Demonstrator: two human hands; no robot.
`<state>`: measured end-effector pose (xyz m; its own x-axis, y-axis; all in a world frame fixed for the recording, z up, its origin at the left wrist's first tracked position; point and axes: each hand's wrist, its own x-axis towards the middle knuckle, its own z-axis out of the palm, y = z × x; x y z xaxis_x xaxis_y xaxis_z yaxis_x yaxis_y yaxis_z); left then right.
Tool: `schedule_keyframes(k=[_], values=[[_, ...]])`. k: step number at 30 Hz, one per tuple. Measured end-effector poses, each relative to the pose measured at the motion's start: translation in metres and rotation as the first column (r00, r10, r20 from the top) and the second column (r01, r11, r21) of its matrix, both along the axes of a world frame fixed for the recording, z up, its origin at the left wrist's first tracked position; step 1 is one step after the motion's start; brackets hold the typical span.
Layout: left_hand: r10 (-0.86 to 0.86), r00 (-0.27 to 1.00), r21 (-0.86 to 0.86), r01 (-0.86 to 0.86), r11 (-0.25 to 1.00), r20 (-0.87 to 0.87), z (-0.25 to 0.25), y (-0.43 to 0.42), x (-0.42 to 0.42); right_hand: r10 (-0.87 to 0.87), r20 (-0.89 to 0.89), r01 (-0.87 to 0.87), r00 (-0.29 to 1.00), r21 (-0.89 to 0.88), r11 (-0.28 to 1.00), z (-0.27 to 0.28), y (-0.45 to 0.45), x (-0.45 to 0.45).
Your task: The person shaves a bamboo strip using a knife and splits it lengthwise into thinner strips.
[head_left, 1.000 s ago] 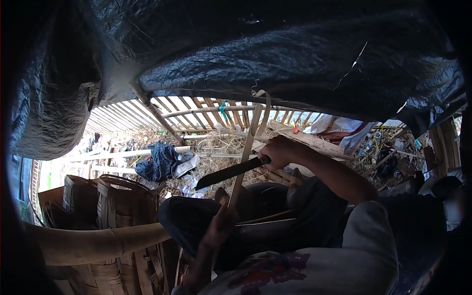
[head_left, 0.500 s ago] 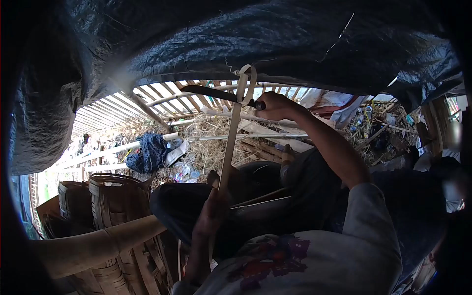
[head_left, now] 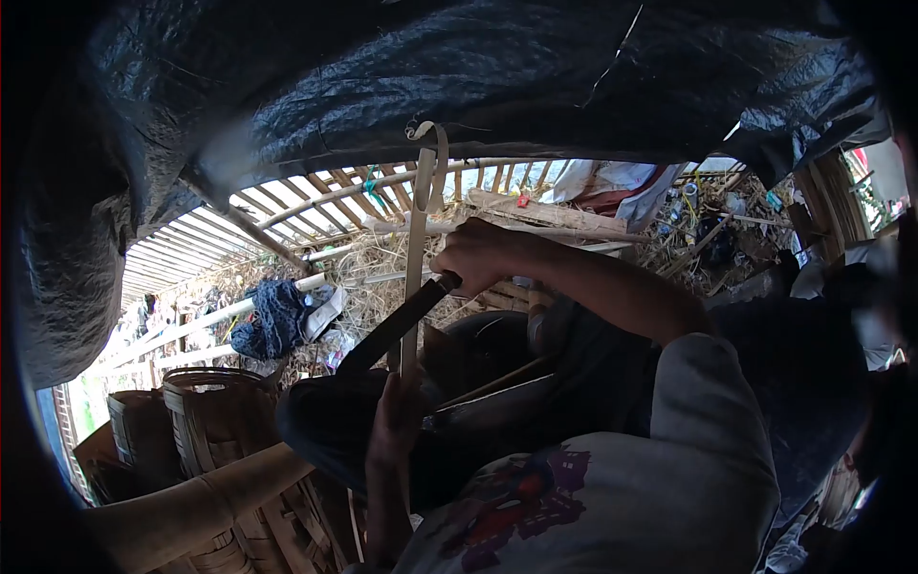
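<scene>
My right hand [head_left: 470, 258] is closed round the handle of a long dark knife [head_left: 394, 327], whose blade slants down to the left across a pale bamboo strip [head_left: 414, 251]. Lower down, my left hand [head_left: 397, 409] grips that strip near its lower part and holds it nearly upright. A thin shaving [head_left: 441, 167] curls from the strip's upper end. The blade crosses the strip a little above my left hand; whether its edge touches is hard to tell.
Woven baskets [head_left: 212, 421] stand at the left behind a thick bamboo pole [head_left: 215, 497]. Black plastic sheeting [head_left: 459, 86] hangs overhead. Beyond my legs are a slatted bamboo fence [head_left: 316, 206], straw, a dark blue cloth [head_left: 273, 316] and litter.
The knife first rose to the strip's upper part, then came down close to my left hand. The strip now stands more upright, and the whole view has shifted.
</scene>
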<state>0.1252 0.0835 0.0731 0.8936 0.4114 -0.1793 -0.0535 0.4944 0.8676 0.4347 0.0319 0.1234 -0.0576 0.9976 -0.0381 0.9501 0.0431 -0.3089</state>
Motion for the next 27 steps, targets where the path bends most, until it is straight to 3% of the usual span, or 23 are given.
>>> schedule_keyframes(k=[1, 2, 3, 4, 5, 6, 7, 8, 10, 11, 12, 13, 14, 16, 17, 18, 19, 20, 23, 25, 26, 27], values=[[-0.041, 0.998, -0.134, 0.034, 0.99, -0.048, -0.002, 0.003, -0.001, -0.157, 0.079, 0.154, 0.984, 0.043, 0.987, 0.0, 0.004, 0.023], [-0.054, 0.997, -0.139, 0.047, 0.989, -0.047, -0.012, 0.005, -0.003, -0.306, 0.15, 0.295, 0.94, 0.091, 0.951, 0.001, 0.008, 0.052], [-0.164, 0.974, -0.44, 0.218, 0.871, 0.157, -0.029, 0.012, -0.004, -0.354, 0.192, 0.337, 0.915, 0.114, 0.935, 0.014, 0.005, 0.074], [-0.19, 0.907, -0.649, 0.404, 0.644, 0.375, -0.03, 0.015, -0.001, -0.396, 0.234, 0.371, 0.888, 0.145, 0.917, 0.026, 0.0, 0.087], [-0.189, 0.904, -0.641, 0.408, 0.651, 0.383, -0.028, 0.015, -0.003, -0.434, 0.227, 0.399, 0.872, 0.186, 0.898, 0.019, -0.001, 0.084], [-0.114, 0.99, -0.541, 0.14, 0.83, 0.081, -0.026, 0.008, -0.005, -0.466, 0.225, 0.421, 0.856, 0.222, 0.88, 0.014, -0.002, 0.08], [0.02, 0.976, -0.338, -0.095, 0.936, -0.218, -0.018, 0.001, -0.005, -0.456, 0.248, 0.435, 0.855, 0.14, 0.89, 0.014, 0.001, 0.077], [-0.005, 0.974, -0.344, -0.074, 0.936, -0.225, -0.007, -0.004, -0.005, -0.457, 0.155, 0.455, 0.876, 0.049, 0.889, 0.014, 0.001, 0.076], [-0.008, 0.977, -0.071, -0.008, 0.997, -0.211, 0.01, -0.006, -0.003, -0.413, 0.044, 0.415, 0.91, -0.046, 0.909, 0.008, 0.005, 0.076], [-0.015, 0.977, -0.069, 0.001, 0.998, -0.211, 0.01, -0.002, -0.003, -0.437, -0.116, 0.431, 0.892, -0.076, 0.899, 0.004, 0.006, 0.071], [-0.059, 0.984, -0.204, 0.023, 0.979, -0.171, 0.007, 0.005, -0.006, -0.409, -0.343, 0.381, 0.845, -0.151, 0.912, -0.001, 0.006, 0.068], [-0.099, 0.988, -0.334, 0.053, 0.941, -0.121, 0.003, 0.01, -0.006, -0.482, -0.514, 0.371, 0.71, -0.308, 0.876, 0.001, 0.005, 0.058], [-0.096, 0.988, -0.336, 0.052, 0.94, -0.117, -0.005, 0.012, -0.006, -0.554, -0.637, 0.316, 0.536, -0.457, 0.831, 0.002, 0.003, 0.048], [-0.13, 0.991, -0.346, 0.117, 0.931, -0.014, -0.021, 0.014, -0.006, -0.557, -0.702, 0.215, 0.445, -0.519, 0.827, -0.025, 0.01, 0.044], [-0.105, 0.994, -0.338, 0.096, 0.936, -0.008, -0.011, 0.01, -0.002, -0.521, -0.532, 0.311, 0.668, -0.436, 0.844, -0.01, 0.006, 0.032], [-0.085, 0.993, -0.167, 0.072, 0.983, -0.076, 0.0, 0.004, 0.002, -0.31, -0.389, 0.227, 0.868, -0.245, 0.943, -0.034, 0.011, 0.034], [-0.049, 0.988, 0.01, 0.051, 0.999, -0.143, 0.008, 0.001, 0.005, -0.294, -0.204, 0.217, 0.934, -0.329, 0.919, -0.011, 0.007, 0.017], [-0.016, 0.99, 0.024, 0.019, 1.0, -0.141, 0.006, 0.003, 0.004, -0.231, -0.083, 0.202, 0.969, -0.264, 0.943, -0.01, 0.004, 0.005], [-0.099, 0.994, 0.005, 0.099, 0.995, -0.051, -0.006, 0.006, 0.001, -0.08, -0.05, 0.075, 0.996, -0.098, 0.992, -0.005, 0.002, -0.005], [-0.071, 0.994, -0.06, 0.067, 0.996, -0.077, -0.003, 0.001, -0.004, 0.06, 0.21, -0.049, 0.976, -0.054, 0.997, -0.006, 0.006, 0.009], [-0.058, 0.993, -0.139, 0.043, 0.989, -0.107, -0.002, -0.002, -0.004, -0.088, 0.28, 0.098, 0.956, -0.023, 0.995, -0.003, 0.01, 0.04], [-0.096, 0.969, -0.253, 0.036, 0.967, -0.229, -0.003, -0.001, -0.005, -0.449, 0.255, 0.41, 0.856, 0.194, 0.891, -0.006, 0.008, 0.089]])
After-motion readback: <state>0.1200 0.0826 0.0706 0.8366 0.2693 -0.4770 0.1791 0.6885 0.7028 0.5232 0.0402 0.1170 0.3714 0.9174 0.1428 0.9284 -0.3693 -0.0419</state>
